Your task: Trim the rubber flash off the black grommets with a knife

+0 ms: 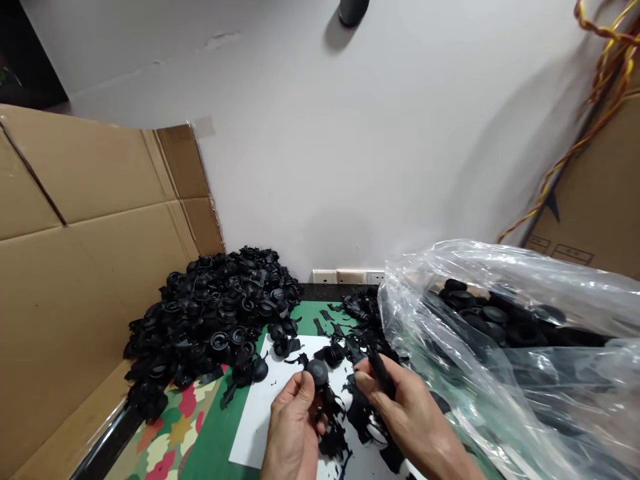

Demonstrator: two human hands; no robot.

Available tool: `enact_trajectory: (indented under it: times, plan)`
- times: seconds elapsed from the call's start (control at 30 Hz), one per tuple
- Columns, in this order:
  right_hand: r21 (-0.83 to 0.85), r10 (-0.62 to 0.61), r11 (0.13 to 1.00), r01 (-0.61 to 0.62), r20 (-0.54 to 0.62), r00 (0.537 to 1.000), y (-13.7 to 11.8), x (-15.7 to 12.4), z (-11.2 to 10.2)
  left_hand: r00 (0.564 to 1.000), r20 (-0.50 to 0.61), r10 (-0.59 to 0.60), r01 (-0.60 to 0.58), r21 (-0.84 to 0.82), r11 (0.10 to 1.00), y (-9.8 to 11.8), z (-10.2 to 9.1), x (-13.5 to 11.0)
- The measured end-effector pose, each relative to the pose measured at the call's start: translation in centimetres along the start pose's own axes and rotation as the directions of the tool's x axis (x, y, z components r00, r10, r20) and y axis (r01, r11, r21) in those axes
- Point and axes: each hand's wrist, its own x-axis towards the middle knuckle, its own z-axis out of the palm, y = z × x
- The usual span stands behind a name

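My left hand [293, 420] pinches a black rubber part with a round domed cap [317, 372] between thumb and fingers. Ragged rubber flash hangs by it. A short way to the right, my right hand [415, 407] is closed round a dark stick-shaped tool [382, 375]; its working tip cannot be made out. Both hands are above a white sheet [253, 427] strewn with torn black rubber scraps [334, 437]. Just beyond the held part lies another ribbed black rubber part [333, 353], and more parts rest near the sheet's left edge.
A big heap of black rubber parts [215, 307] leans by a cardboard panel [110, 193] on the left. At right, a clear plastic bag [425, 267] holds round black pieces [495, 315]. Beneath lies a green mat [213, 437]; wall sockets [350, 276] are behind.
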Motion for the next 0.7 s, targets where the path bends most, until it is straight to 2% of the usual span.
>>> enact_trajectory:
  times: [0.1,0.17,0.33,0.4,0.5,0.57,0.63,0.7]
  plan:
    - [0.075,-0.062,0.995,0.059,0.030,0.998,-0.5,-0.6,0.8,1.000,-0.023,-0.021,0.020,-0.056,0.998,-0.7,0.0,0.3]
    - [0.056,-0.138,0.989,0.138,-0.006,0.990,-0.4,-0.8,1.6,0.999,-0.019,-0.044,0.042,-0.103,0.994,-1.2,0.2,0.4]
    - [0.003,-0.282,0.956,0.292,-0.260,0.924,0.8,-0.9,3.6,0.986,0.043,-0.161,0.166,-0.242,0.956,-1.6,1.3,-0.3]
    - [-0.004,-0.334,0.936,0.351,-0.317,0.888,1.3,-0.9,3.8,0.972,0.087,-0.217,0.232,-0.246,0.941,-1.5,1.6,-0.7]
    - [-0.039,-0.471,0.875,0.483,-0.303,0.828,1.9,-0.8,3.7,0.965,0.126,-0.229,0.252,-0.217,0.943,-1.5,1.8,-0.9]
    - [-0.075,-0.524,0.848,0.525,-0.265,0.809,2.1,-0.8,3.4,0.971,0.137,-0.197,0.220,-0.176,0.960,-1.5,1.8,-0.7]
    - [-0.116,-0.518,0.855,0.505,-0.228,0.825,1.8,-0.7,3.1,0.979,0.144,-0.147,0.166,-0.128,0.978,-1.3,1.9,-0.3]
    - [-0.152,-0.470,0.882,0.447,-0.204,0.859,1.0,-0.6,2.8,0.987,0.129,-0.092,0.103,-0.089,0.991,-1.0,2.0,-0.1]
